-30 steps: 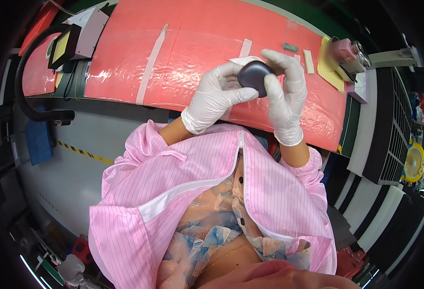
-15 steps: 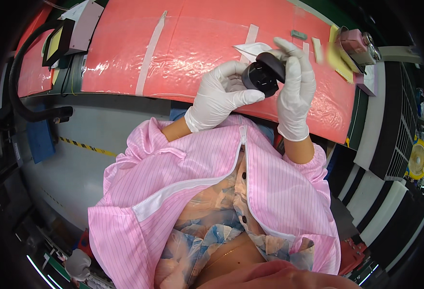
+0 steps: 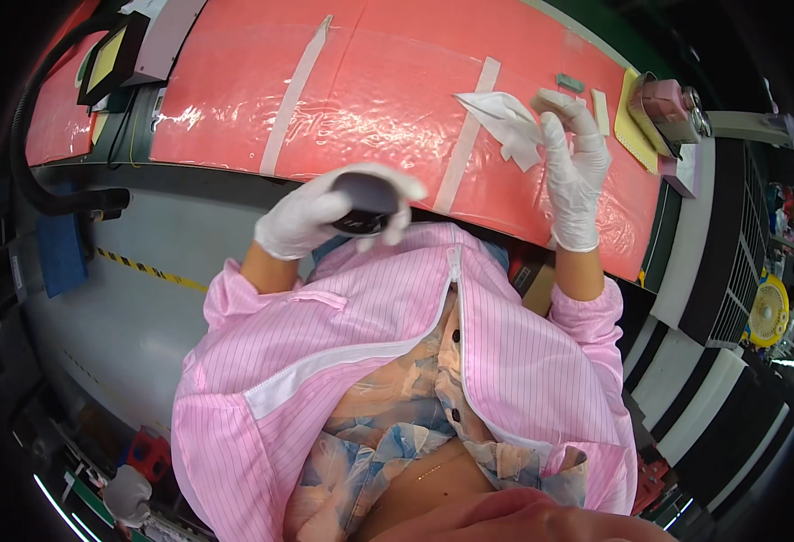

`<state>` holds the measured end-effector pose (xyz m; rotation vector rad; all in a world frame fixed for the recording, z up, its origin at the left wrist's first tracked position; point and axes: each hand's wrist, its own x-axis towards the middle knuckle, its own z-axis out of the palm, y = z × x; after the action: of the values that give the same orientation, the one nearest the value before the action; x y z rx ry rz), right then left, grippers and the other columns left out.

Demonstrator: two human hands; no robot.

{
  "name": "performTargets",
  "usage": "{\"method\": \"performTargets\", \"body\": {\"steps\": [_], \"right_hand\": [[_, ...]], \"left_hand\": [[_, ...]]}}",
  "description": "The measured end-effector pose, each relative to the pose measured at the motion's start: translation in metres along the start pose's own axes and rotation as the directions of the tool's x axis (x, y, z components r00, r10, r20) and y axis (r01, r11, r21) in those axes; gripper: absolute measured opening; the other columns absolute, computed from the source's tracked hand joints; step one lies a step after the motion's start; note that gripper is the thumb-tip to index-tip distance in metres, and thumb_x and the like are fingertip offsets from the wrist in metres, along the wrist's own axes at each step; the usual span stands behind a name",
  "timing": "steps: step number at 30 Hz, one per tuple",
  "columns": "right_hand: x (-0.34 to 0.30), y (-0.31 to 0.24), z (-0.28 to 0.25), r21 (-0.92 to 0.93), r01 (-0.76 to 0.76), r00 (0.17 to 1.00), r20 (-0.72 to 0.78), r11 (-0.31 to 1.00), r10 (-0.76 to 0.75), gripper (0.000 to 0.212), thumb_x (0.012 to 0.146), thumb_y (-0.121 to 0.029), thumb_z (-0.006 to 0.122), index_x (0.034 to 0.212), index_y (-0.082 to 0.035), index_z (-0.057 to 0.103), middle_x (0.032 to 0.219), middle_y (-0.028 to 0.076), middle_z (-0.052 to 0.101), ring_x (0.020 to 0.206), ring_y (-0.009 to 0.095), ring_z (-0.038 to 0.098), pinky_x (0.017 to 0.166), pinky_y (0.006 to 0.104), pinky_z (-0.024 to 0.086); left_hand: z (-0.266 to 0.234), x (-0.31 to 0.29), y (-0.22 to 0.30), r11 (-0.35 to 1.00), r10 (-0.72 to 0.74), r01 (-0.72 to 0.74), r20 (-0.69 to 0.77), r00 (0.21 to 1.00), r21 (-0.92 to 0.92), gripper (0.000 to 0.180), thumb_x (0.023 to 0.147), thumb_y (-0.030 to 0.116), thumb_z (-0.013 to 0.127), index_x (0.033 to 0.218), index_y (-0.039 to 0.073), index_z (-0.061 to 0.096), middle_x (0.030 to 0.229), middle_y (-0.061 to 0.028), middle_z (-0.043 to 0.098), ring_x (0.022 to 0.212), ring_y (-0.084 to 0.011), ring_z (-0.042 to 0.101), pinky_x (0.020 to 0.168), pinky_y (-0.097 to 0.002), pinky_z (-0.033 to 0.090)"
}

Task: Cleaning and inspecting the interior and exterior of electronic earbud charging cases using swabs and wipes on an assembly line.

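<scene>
A long table under a glossy red-pink sheet [image 3: 397,108] spans ten to two o'clock before me, twelve being its far side. At six o'clock sits the worker in a pink striped jacket [image 3: 234,352], both hands in white gloves. The left hand [image 3: 297,219], between ten and eleven o'clock, is curled around a dark, rounded case [image 3: 365,200] at the table's near edge; its fingers are blurred. The right hand [image 3: 579,176], at two o'clock, is raised and half open, fingers bent, thumb slightly apart from them. A crumpled white cloth [image 3: 505,126] lies at one o'clock, just beside the right thumb; I cannot tell whether they touch. The case's lower face shows small pale marks, too smeared to read; whether its lid is up, I cannot tell. Smallest is a grey-green block [image 3: 570,83], just past the right fingertips toward one o'clock.

Half a second ago, both hands were at the case, its lid tipped open. Now the left alone has it, lower and further toward nine o'clock, and the cloth is more fully uncovered.
</scene>
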<state>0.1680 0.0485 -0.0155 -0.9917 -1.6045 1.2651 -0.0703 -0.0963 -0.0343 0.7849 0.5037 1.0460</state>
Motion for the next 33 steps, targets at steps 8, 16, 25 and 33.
{"method": "performTargets", "body": {"steps": [8, 16, 25, 33], "right_hand": [[0.023, 0.036, -0.018, -0.755, 0.254, 0.966, 0.171, 0.605, -0.192, 0.017, 0.083, -0.012, 0.068, 0.098, -0.005, 0.064, 0.092, 0.005, 0.062, 0.087, 0.018, 0.057, 0.079, 0.0313, 0.045], [0.011, 0.002, -0.019, -0.678, 0.423, 0.898, 0.400, 0.601, -0.181, 0.025, 0.080, -0.007, 0.068, 0.105, -0.007, 0.063, 0.103, 0.009, 0.064, 0.100, 0.024, 0.058, 0.090, 0.0341, 0.044], [0.033, 0.006, -0.018, -0.605, 0.552, 0.818, 0.528, 0.573, -0.230, 0.027, 0.080, -0.010, 0.066, 0.107, -0.008, 0.063, 0.107, 0.009, 0.064, 0.103, 0.025, 0.059, 0.091, 0.0344, 0.044], [0.024, -0.057, -0.051, -0.470, 0.232, 0.907, 0.421, 0.852, -0.015, 0.008, 0.084, -0.006, 0.063, 0.089, 0.000, 0.063, 0.085, 0.006, 0.063, 0.079, 0.015, 0.059, 0.076, 0.0300, 0.047]], "left_hand": [[-0.202, -0.220, -0.010, 0.638, -0.032, -0.669, -0.882, 0.470, -0.381, 0.064, 0.082, 0.054, 0.055, 0.107, -0.005, 0.056, 0.097, -0.0190, 0.061, 0.083, -0.0277, 0.062, 0.058, -0.0317, 0.050], [-0.342, -0.309, -0.005, 0.878, 0.282, -0.295, -0.905, -0.318, 0.377, 0.047, 0.082, 0.044, 0.059, 0.098, 0.000, 0.056, 0.100, -0.0154, 0.062, 0.090, -0.0297, 0.062, 0.067, -0.0347, 0.051], [-0.322, -0.298, -0.003, 0.801, 0.094, -0.571, -0.979, -0.179, 0.181, 0.052, 0.088, 0.047, 0.053, 0.103, -0.003, 0.056, 0.105, -0.0175, 0.061, 0.096, -0.0308, 0.059, 0.083, -0.0425, 0.052], [-0.225, -0.237, -0.034, 0.929, -0.054, -0.353, -0.984, 0.171, -0.112, 0.051, 0.091, 0.042, 0.053, 0.113, -0.003, 0.058, 0.094, -0.0145, 0.065, 0.082, -0.0224, 0.064, 0.070, -0.0267, 0.053]]}}
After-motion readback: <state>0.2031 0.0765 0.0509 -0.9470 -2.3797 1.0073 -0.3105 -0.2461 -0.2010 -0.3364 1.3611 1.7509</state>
